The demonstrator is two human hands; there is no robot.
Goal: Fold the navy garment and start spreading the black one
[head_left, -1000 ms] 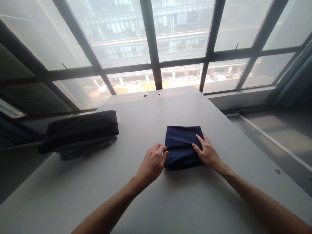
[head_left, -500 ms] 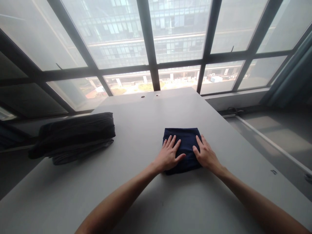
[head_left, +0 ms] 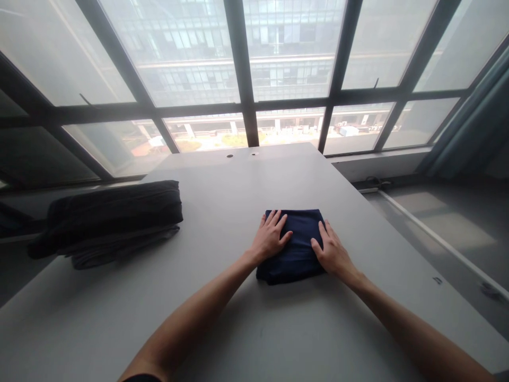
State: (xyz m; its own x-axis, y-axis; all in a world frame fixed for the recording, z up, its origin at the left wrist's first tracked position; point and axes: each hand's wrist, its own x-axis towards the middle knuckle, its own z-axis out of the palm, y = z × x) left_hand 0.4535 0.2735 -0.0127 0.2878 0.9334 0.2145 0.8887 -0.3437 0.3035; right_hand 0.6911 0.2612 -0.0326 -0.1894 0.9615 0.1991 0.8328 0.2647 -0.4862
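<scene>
The left hand (head_left: 270, 239) lies flat, palm down, with its fingers spread in a wide, open shape. It rests on the upper left part of a folded navy cloth (head_left: 296, 260), and its fingertips reach toward the cloth's far edge. The right hand (head_left: 333, 254) is also open and palm down, pressing on the cloth's right edge, with its fingers angled toward 11 o'clock. Neither hand grips or pinches the fabric, and the two stand slightly apart, with navy cloth showing between them.

The cloth lies as a flat, squarish stack on a pale grey table (head_left: 222, 323), roughly centred across the table's width and at 12 o'clock from the person. At 9 o'clock from the cloth, well apart from it, lies a long black folded bundle (head_left: 113, 212) on top of grey fabric (head_left: 123, 250). Two small round holes (head_left: 242, 155) mark the table's far end at 12 o'clock, in front of a large gridded window (head_left: 290, 53). A blue-grey curtain (head_left: 467, 124) hangs at 2 o'clock.
</scene>
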